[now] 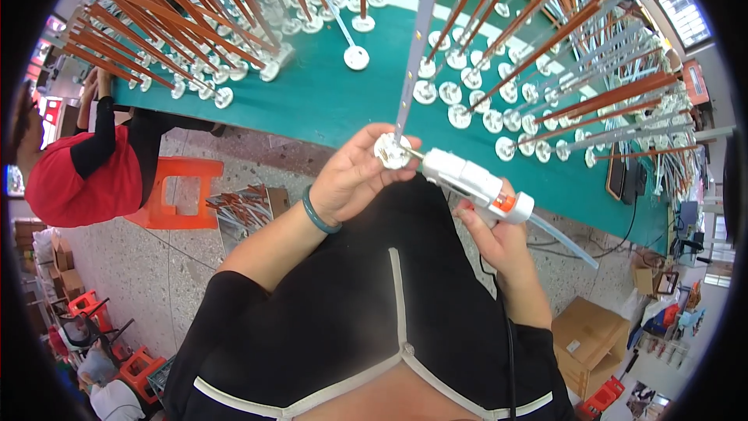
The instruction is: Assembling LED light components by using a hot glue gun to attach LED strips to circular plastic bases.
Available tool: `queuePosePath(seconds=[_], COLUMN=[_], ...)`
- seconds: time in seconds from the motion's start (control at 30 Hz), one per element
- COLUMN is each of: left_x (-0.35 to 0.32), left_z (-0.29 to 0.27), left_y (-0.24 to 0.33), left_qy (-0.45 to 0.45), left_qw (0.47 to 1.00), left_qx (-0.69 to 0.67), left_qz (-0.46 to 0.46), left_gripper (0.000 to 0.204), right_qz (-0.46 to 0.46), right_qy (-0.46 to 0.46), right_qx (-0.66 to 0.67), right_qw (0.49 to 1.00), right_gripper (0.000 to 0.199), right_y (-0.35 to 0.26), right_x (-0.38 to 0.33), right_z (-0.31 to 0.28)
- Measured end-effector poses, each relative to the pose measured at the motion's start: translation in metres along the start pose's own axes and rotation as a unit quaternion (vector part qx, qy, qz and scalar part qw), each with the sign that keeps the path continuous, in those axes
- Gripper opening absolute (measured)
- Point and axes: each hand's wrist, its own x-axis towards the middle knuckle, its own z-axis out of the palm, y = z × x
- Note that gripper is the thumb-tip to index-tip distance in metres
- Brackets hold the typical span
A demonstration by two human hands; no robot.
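Head view, centre of the frame: my left hand pinches a small white round base carrying a long thin strip, which I judge light, whippy and best gripped at the base. Just right, my right hand wraps a white glue gun, nozzle touching that base.

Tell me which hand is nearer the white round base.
Left. The left hand holds the white round base in its fingers; the right hand sits lower right, gripping the glue gun.
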Motion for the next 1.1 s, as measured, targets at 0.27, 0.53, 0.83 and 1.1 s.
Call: queuePosePath(seconds=[0.27, 0.53, 0.83, 1.1], left_x=[0.003, 0.013, 0.012, 0.003], left_z=[0.007, 0.025, 0.016, 0.003], left_y=[-0.014, -0.010, -0.034, -0.014], left_qy=[0.029, 0.044, 0.040, 0.084], left_qw=[0.998, 0.992, 0.992, 0.971], left_qx=[0.038, 0.112, 0.118, 0.216], left_qz=[0.041, 0.033, 0.017, 0.050], left_gripper=[0.047, 0.050, 0.038, 0.039], right_qz=[0.056, -0.014, -0.120, -0.108], right_qy=[-0.013, 0.032, -0.091, -0.098], right_qx=[0.205, 0.415, 0.503, 0.585], right_qw=[0.977, 0.909, 0.851, 0.798], right_gripper=[0.049, 0.076, 0.072, 0.045], right_y=[0.013, 0.037, 0.024, 0.078], right_x=[-0.008, 0.013, 0.037, -0.004], right_z=[0.004, 0.012, 0.018, -0.012])
